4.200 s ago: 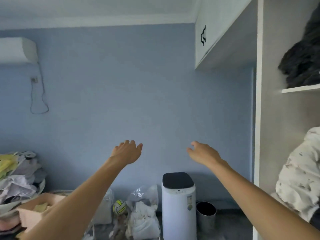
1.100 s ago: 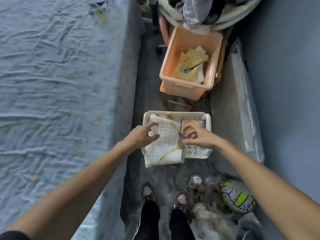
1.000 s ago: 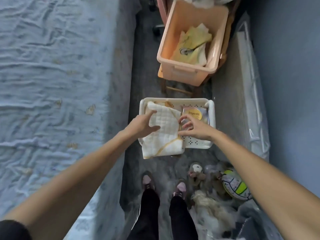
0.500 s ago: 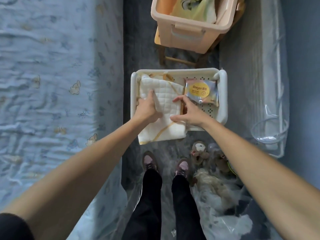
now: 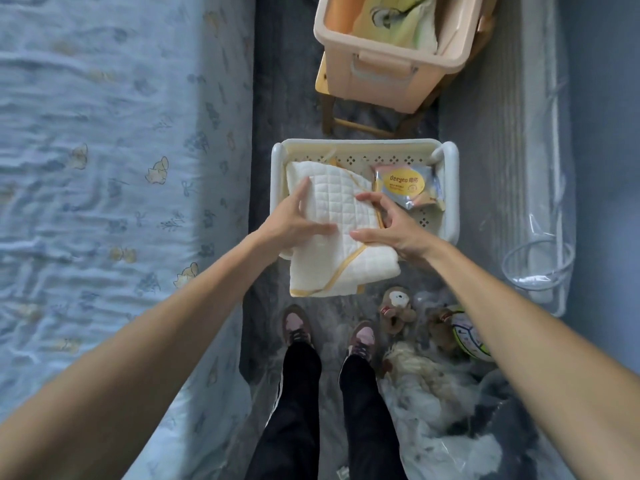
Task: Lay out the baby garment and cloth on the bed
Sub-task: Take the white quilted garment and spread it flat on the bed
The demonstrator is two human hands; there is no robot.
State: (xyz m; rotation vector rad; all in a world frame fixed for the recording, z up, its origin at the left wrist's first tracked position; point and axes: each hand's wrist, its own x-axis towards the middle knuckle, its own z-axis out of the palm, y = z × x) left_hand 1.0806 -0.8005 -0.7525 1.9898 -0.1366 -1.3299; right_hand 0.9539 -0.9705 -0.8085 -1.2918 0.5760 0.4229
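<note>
A folded white quilted cloth with yellow trim [image 5: 341, 216] lies in a white perforated basket [image 5: 450, 188] on the floor and hangs over its near rim. My left hand [image 5: 294, 220] presses on its left side with thumb and fingers spread over the fabric. My right hand [image 5: 388, 226] pinches the cloth's right edge at the yellow trim. The bed [image 5: 104, 168], under a wrinkled blue printed sheet, runs along the left. A yellow garment [image 5: 398, 22] lies in a peach tub [image 5: 374, 71] beyond the basket.
A yellow and orange packet [image 5: 405, 188] sits in the basket's right half. The tub rests on a wooden stool [image 5: 346, 123]. Plush toys [image 5: 396, 310], a ball [image 5: 467, 334] and plastic bags crowd the floor by my feet [image 5: 329, 334]. A clear-wrapped bundle [image 5: 519, 168] lines the right wall.
My view dropped from the wall to the floor and closed in on the basket. Both hands reached in and settled on the quilted cloth, the right one moving from the packet to the cloth's edge.
</note>
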